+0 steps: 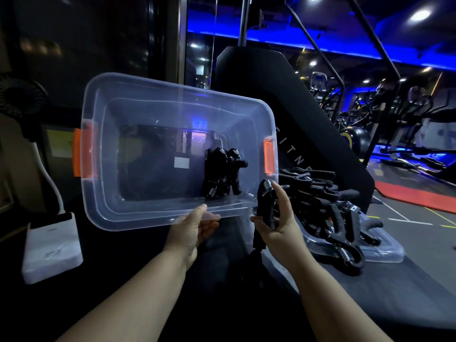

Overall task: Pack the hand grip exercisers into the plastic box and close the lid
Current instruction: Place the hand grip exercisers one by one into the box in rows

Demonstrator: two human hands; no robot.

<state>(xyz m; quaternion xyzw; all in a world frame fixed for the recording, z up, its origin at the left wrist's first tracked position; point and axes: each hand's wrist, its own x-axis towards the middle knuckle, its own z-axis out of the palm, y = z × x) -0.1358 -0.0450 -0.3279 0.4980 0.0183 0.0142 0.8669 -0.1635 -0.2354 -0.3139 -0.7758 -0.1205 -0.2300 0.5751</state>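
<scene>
Left hand [195,230] pinched the plastic box [153,214] by its near rim, box tipped with its opening toward the camera. Right hand [278,225] gripped one black exerciser [265,206] at the box's near right corner. Three or so exercisers [223,172] lay inside, at the right end. More were piled [325,198] on the clear lid [385,253], right of the box.

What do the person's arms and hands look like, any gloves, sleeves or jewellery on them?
Both hands are bare: no gloves on the left hand or the right hand. The left forearm and right forearm are uncovered as far as the frame shows, with no sleeve edge in view. No watch, bracelet or ring shows on either wrist or on the visible fingers.
</scene>
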